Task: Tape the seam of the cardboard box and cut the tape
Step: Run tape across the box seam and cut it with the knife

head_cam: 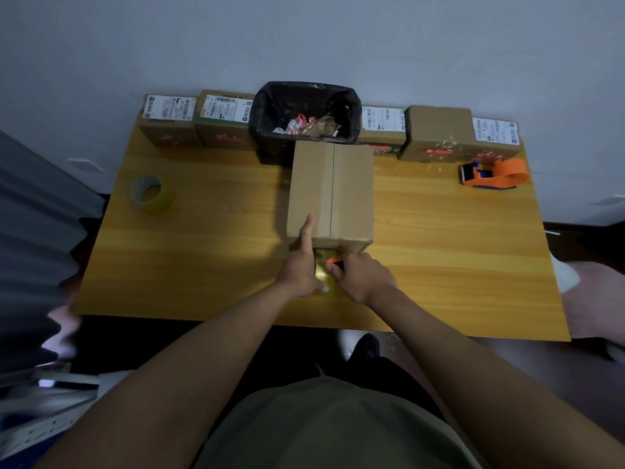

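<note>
The cardboard box (330, 194) stands in the middle of the wooden worktop (203, 252), its long top seam (332, 191) running away from the person toward the black-lined bin (306, 120) just behind it. At the box's near end a strip of yellowish tape (322, 270) hangs down over the front face and reaches toward the worktop edge. The left hand (302, 270) has its forefinger stretched up onto the box top beside the seam, while the rest of the hand is curled round the lower part of the tape, which looks to be the roll itself, though that is hard to make out. The right hand (360, 275) is closed around a small orange-tipped cutter (332, 261) whose point sits right at the tape (how much blade is out cannot be seen). This looks like the cutting step. The main risk is the nearness of the blade to the left thumb and fingers: a slip or a sudden give in the tape could carry the edge into them. If the tape goes slack, it may wrinkle or tear raggedly, and a hard pull could peel the end off the box face. A spare tape roll (150, 194) lies well apart on the left, and an orange tape dispenser (495, 174) on the right.
</note>
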